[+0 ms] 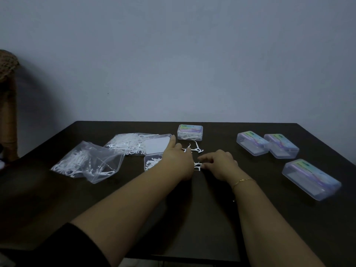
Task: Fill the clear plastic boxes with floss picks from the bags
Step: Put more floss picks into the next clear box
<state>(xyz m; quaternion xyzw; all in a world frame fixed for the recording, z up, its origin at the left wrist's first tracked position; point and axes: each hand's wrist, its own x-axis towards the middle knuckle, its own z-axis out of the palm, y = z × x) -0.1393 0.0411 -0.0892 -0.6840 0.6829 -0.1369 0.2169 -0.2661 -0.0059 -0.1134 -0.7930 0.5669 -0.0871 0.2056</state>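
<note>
An open clear box (152, 162) holding several white floss picks lies mid-table, its lid (157, 144) raised behind it. My left hand (177, 157) reaches over this box, fingers stretched toward the lid. My right hand (219, 163) rests just right of it, fingertips pinching loose floss picks (197, 165) on the table. More loose picks (194, 149) lie just beyond. Two clear bags of floss picks sit at left: the near bag (86, 162) and the far bag (127, 144). A shut box with picks inside (190, 132) stands behind.
Three shut clear boxes with coloured labels lie at right: two side by side (252, 143) (281, 148) and one nearer (311, 179). The dark table (192, 209) ends at a grey wall. A wicker stool (7, 74) stands at far left.
</note>
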